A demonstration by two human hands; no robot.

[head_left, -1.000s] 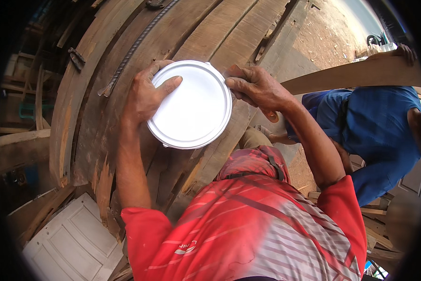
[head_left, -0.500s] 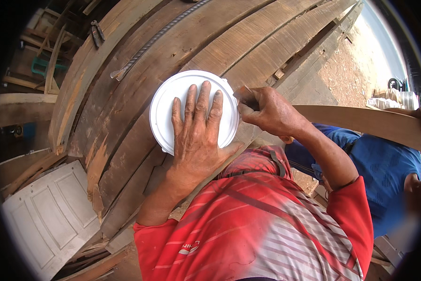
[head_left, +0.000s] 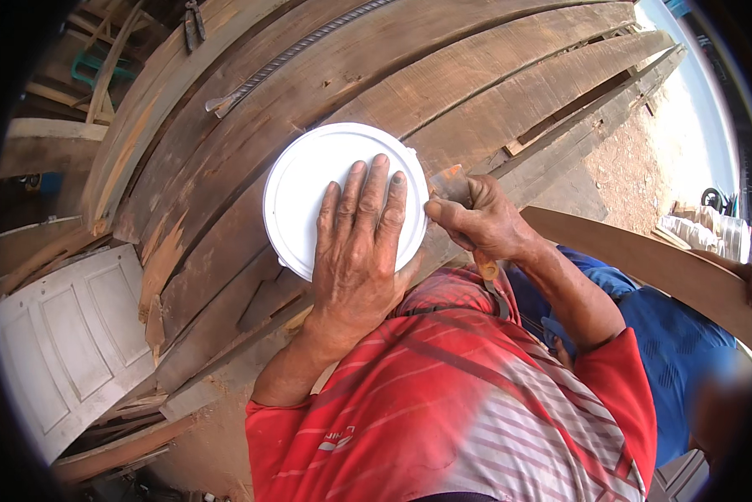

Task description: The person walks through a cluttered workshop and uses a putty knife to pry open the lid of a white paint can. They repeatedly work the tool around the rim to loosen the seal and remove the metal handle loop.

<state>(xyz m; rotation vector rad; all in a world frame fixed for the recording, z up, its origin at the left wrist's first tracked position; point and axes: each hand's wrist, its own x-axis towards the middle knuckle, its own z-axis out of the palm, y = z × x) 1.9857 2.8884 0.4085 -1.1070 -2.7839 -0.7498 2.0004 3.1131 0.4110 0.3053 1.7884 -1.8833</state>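
A round white plastic lid (head_left: pixel 296 197) sits on a bucket on the wooden bench; the bucket's body is mostly hidden beneath it. My left hand (head_left: pixel 357 230) lies flat on the lid, fingers stretched out and thumb toward the near right rim. At the lid's right edge my right hand (head_left: pixel 483 219) is wrapped round a putty knife (head_left: pixel 449 182). Its flat, smeared blade stands out above the fist close to the rim, and the end of its wooden handle sticks out below. Whether the blade touches the rim I cannot tell.
Beyond the lid, a ribbed steel bar (head_left: pixel 296 58) lies across rough wooden planks (head_left: pixel 468 96). Pliers (head_left: pixel 194 25) rest at the far left. A pale panelled door (head_left: pixel 74 343) leans at lower left. On the right, a person in blue (head_left: pixel 685 335) is beside a long curved board (head_left: pixel 644 251).
My right hand has turned at the rim, so the putty knife's blade and handle end show more. My left hand has shifted slightly right on the lid. The view has moved a little.
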